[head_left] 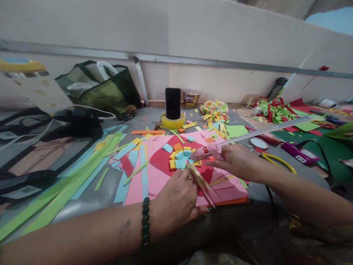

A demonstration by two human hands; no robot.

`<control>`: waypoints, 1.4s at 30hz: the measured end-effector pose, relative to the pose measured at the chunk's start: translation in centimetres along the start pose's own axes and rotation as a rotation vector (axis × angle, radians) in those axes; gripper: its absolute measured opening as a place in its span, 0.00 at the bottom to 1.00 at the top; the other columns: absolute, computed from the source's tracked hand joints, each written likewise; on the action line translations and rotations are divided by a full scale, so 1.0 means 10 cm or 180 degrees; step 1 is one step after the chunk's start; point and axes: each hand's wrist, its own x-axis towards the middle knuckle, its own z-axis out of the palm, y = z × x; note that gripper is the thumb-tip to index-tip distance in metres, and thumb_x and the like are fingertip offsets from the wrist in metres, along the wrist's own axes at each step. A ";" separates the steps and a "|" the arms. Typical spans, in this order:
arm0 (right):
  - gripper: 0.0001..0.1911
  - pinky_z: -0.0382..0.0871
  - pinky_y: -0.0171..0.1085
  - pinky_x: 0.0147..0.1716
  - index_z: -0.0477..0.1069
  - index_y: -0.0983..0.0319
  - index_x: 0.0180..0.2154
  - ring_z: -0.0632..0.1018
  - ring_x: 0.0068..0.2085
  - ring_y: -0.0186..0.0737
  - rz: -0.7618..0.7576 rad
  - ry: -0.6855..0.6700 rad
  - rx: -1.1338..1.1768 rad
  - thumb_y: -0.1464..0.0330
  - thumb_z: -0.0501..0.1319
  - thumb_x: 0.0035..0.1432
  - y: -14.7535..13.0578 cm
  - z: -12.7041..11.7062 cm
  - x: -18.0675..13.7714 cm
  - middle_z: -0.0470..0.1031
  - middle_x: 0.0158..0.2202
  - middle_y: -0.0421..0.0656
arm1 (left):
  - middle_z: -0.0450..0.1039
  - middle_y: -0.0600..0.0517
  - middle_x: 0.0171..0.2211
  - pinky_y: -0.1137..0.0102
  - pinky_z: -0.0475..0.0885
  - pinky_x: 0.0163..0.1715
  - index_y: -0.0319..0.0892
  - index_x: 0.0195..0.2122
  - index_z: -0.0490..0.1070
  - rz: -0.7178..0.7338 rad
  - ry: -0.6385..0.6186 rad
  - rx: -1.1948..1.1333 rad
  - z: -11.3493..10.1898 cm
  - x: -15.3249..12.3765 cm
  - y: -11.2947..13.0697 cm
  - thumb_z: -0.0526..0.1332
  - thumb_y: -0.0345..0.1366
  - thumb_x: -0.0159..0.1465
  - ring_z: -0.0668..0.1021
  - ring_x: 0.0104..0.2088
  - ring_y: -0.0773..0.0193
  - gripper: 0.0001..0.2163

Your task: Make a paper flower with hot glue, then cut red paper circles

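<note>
My right hand (237,160) is wrapped around a pink glue gun (208,151), with a long clear glue stick (264,130) running out of its back. The gun's nozzle points at a cluster of blue and yellow folded paper loops (180,158) on a red paper piece (160,158). My left hand (176,195), with fingers curled, is at the near edge of that cluster. Against its fingertips is a pale yellow pointed piece (202,180), split into narrow tips; its exact kind is unclear. Pink paper sheets (162,182) lie under the red piece.
Green paper strips (79,180) lie at the left. A phone (173,103) stands in a yellow tape roll (172,121). Behind are a paper cup (191,98) and a green bag (107,88). Yellow-handled scissors or pliers (278,162) and a purple device (300,152) are right.
</note>
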 end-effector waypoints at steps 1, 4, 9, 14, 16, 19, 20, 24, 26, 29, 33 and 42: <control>0.29 0.54 0.35 0.22 0.68 0.59 0.21 0.67 0.20 0.37 0.0003 -0.0041 -0.0007 0.45 0.53 0.63 0.00 0.00 0.00 0.67 0.18 0.41 | 0.78 0.38 0.39 0.60 0.68 0.38 0.32 0.42 0.77 0.0005 0.0010 -0.0001 0.00 0.00 0.00 0.56 0.58 0.65 0.75 0.40 0.50 0.28; 0.30 0.55 0.35 0.22 0.66 0.59 0.20 0.67 0.20 0.36 -0.0090 -0.0168 0.0023 0.44 0.53 0.62 0.00 0.00 0.00 0.68 0.18 0.41 | 0.77 0.39 0.36 0.59 0.68 0.36 0.34 0.41 0.77 0.0041 0.0058 -0.0066 0.01 0.00 0.00 0.57 0.57 0.65 0.74 0.39 0.50 0.27; 0.29 0.54 0.35 0.22 0.68 0.59 0.21 0.68 0.20 0.37 -0.0061 -0.0003 -0.0002 0.46 0.52 0.64 0.01 0.01 0.01 0.68 0.18 0.41 | 0.77 0.38 0.38 0.59 0.67 0.37 0.32 0.42 0.77 -0.0003 0.0063 -0.0091 0.02 0.00 0.00 0.58 0.57 0.65 0.74 0.40 0.50 0.27; 0.29 0.54 0.34 0.21 0.68 0.59 0.21 0.66 0.19 0.35 -0.0055 -0.0081 -0.0030 0.45 0.53 0.63 0.01 0.00 -0.01 0.67 0.17 0.40 | 0.76 0.41 0.34 0.60 0.67 0.36 0.34 0.39 0.77 0.0020 0.0125 -0.0138 0.04 -0.01 0.00 0.59 0.58 0.64 0.73 0.38 0.51 0.26; 0.30 0.54 0.34 0.21 0.67 0.59 0.20 0.67 0.19 0.35 -0.0103 -0.0083 0.0002 0.44 0.52 0.63 0.01 0.00 -0.01 0.67 0.17 0.40 | 0.76 0.41 0.35 0.60 0.68 0.36 0.35 0.40 0.77 0.0040 0.0143 -0.0103 0.04 -0.01 0.00 0.58 0.58 0.64 0.73 0.38 0.51 0.26; 0.30 0.55 0.34 0.22 0.67 0.59 0.20 0.68 0.21 0.36 -0.0056 0.0025 0.0073 0.45 0.52 0.63 0.02 0.02 0.00 0.68 0.18 0.41 | 0.77 0.39 0.37 0.60 0.68 0.38 0.34 0.42 0.77 0.0006 0.0098 0.0000 0.03 -0.01 0.00 0.58 0.58 0.64 0.74 0.40 0.50 0.27; 0.30 0.56 0.35 0.22 0.67 0.59 0.20 0.68 0.21 0.37 -0.0030 0.0057 0.0094 0.45 0.53 0.63 0.02 0.02 0.00 0.68 0.18 0.41 | 0.77 0.39 0.37 0.60 0.68 0.38 0.33 0.41 0.77 0.0001 0.0073 -0.0006 0.03 -0.01 0.00 0.58 0.58 0.64 0.74 0.40 0.50 0.27; 0.27 0.56 0.35 0.22 0.68 0.59 0.22 0.68 0.20 0.37 -0.0107 -0.0044 0.0167 0.46 0.56 0.62 0.01 -0.01 -0.04 0.67 0.18 0.40 | 0.76 0.41 0.34 0.60 0.68 0.36 0.35 0.39 0.77 0.0004 0.0082 -0.0148 0.02 -0.01 0.00 0.58 0.57 0.64 0.74 0.38 0.52 0.25; 0.27 0.56 0.35 0.22 0.68 0.59 0.21 0.69 0.20 0.37 -0.0130 -0.0077 0.0158 0.46 0.55 0.62 0.00 -0.03 -0.07 0.68 0.18 0.40 | 0.76 0.42 0.34 0.61 0.68 0.37 0.36 0.39 0.77 0.0010 0.0097 -0.0142 0.03 -0.01 0.00 0.58 0.57 0.65 0.74 0.37 0.53 0.25; 0.29 0.57 0.35 0.23 0.68 0.59 0.21 0.71 0.23 0.38 -0.0049 0.0030 0.0119 0.46 0.53 0.63 0.00 -0.02 -0.06 0.70 0.20 0.42 | 0.76 0.41 0.35 0.61 0.68 0.37 0.35 0.40 0.77 0.0022 0.0130 -0.0116 0.04 -0.01 -0.01 0.58 0.57 0.64 0.73 0.39 0.52 0.26; 0.26 0.58 0.34 0.23 0.70 0.60 0.23 0.70 0.22 0.37 -0.0026 -0.0057 0.0198 0.47 0.56 0.61 0.02 0.01 -0.04 0.70 0.20 0.41 | 0.76 0.41 0.36 0.60 0.69 0.36 0.35 0.41 0.76 -0.0002 0.0118 -0.0126 0.05 -0.02 0.00 0.58 0.57 0.65 0.73 0.38 0.51 0.26; 0.28 0.71 0.40 0.29 0.79 0.58 0.33 0.78 0.33 0.46 0.0007 0.1445 0.2147 0.42 0.57 0.55 0.23 -0.03 -0.24 0.78 0.28 0.44 | 0.76 0.39 0.31 0.58 0.69 0.36 0.33 0.36 0.78 0.0017 -0.0018 -0.0141 0.04 -0.01 0.01 0.58 0.56 0.65 0.72 0.35 0.50 0.26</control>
